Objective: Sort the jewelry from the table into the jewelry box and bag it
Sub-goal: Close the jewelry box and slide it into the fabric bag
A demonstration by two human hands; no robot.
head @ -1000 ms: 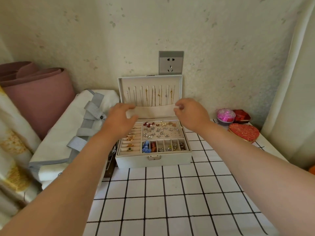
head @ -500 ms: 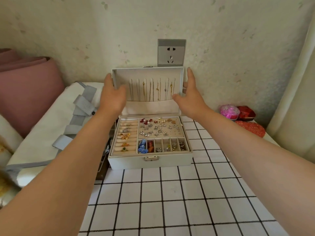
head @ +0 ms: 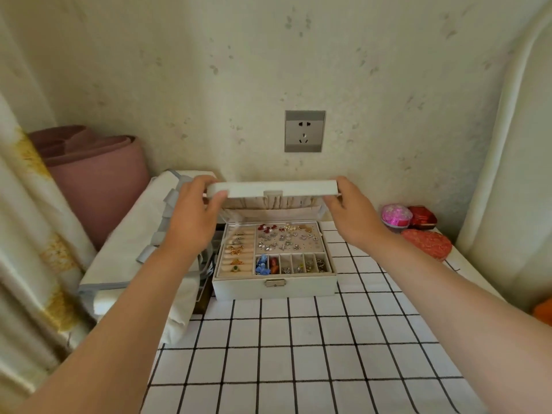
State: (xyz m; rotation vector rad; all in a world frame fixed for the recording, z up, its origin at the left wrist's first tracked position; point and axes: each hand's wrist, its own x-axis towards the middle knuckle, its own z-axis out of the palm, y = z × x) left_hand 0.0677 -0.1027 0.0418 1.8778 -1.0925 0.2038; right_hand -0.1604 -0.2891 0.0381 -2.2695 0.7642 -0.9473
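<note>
Bag (head: 125, 252): far left, seemingly unfilled. Left hand (head: 194, 218): gripped left end of lid (head: 298, 188). Jewelry box (head: 274, 286): table (head: 298, 354) centre, jewelry (head: 283, 239) inside, lid half lowered; sorting judged done, closing and bagging left. Right hand (head: 355, 216): gripped lid's right end.

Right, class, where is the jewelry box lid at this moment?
Head view, centre: the lid tilts over the jewelry box, left hand and right hand gripping its ends, below the wall socket.
</note>
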